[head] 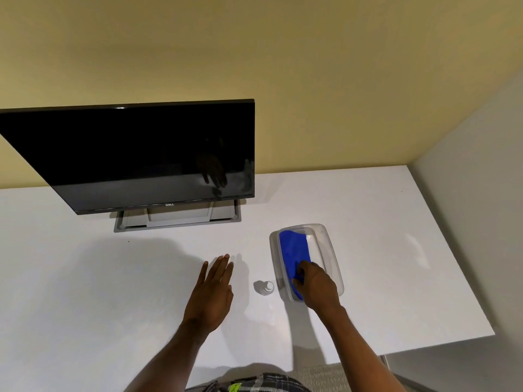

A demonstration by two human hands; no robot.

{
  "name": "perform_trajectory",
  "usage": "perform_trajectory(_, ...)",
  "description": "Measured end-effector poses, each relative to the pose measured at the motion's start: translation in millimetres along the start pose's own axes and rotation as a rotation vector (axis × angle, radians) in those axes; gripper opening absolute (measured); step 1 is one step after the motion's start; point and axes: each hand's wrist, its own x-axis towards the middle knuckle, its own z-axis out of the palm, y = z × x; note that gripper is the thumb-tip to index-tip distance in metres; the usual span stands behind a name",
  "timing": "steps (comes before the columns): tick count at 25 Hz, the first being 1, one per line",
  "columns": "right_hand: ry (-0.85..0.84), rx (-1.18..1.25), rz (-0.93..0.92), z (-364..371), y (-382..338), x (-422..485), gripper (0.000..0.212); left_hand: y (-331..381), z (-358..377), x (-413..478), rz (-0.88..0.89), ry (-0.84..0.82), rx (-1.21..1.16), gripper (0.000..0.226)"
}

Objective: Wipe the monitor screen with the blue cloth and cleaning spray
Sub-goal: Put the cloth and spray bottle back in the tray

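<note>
Inside the clear rectangular plastic tub [321, 243], the right hand [317, 284] is pinching the near end of the blue fabric cloth [294, 250], which is lying lengthwise away from it.

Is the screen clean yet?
Just starting. Nothing is done yet: no cloth touches the monitor screen. Right now the right hand grips the blue cloth in its clear tub. The left hand is open. Still left: the spray bottle, then wiping.
</note>
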Motion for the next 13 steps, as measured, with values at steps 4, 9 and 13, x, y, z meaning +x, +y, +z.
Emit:
perform_trajectory(4, -0.062, -0.039, -0.041, 9, -12, 2, 0.018, 10, 23, -9, -0.128, -0.152, -0.074, 0.075)
perform_trajectory(9, -0.115, 0.144, -0.034, -4, -2, 18, 0.02, 23, 47, -22, -0.165, -0.233, -0.191, 0.072)
perform_trajectory(13, 0.099, 0.183, -0.115, -6, 3, 36, 0.057, 23, 56, -29, -0.162, -0.196, -0.164, 0.077)
